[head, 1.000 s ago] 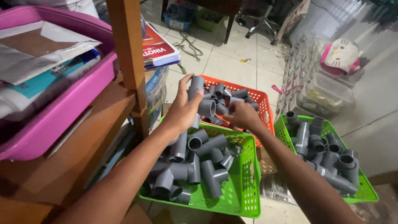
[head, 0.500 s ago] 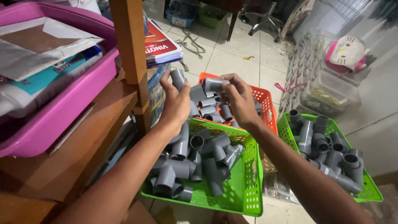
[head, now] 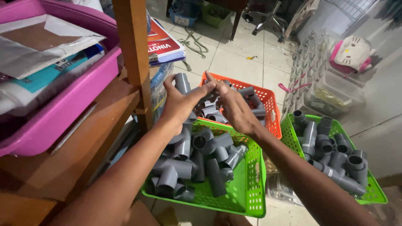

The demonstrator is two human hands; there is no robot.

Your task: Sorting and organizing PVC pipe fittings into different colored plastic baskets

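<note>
Grey PVC pipe fitting [head: 182,83] sits upright in the left hand [head: 181,104], fingers wrapped around it, above the seam between the near green basket [head: 251,184] and the orange basket [head: 274,121]. The right hand [head: 234,106] meets it at the fingertips, curled onto what looks like a second fitting, though that grip is partly hidden. The step looks like mating two pieces; the next move calls for squared ends and a firm push.
</note>
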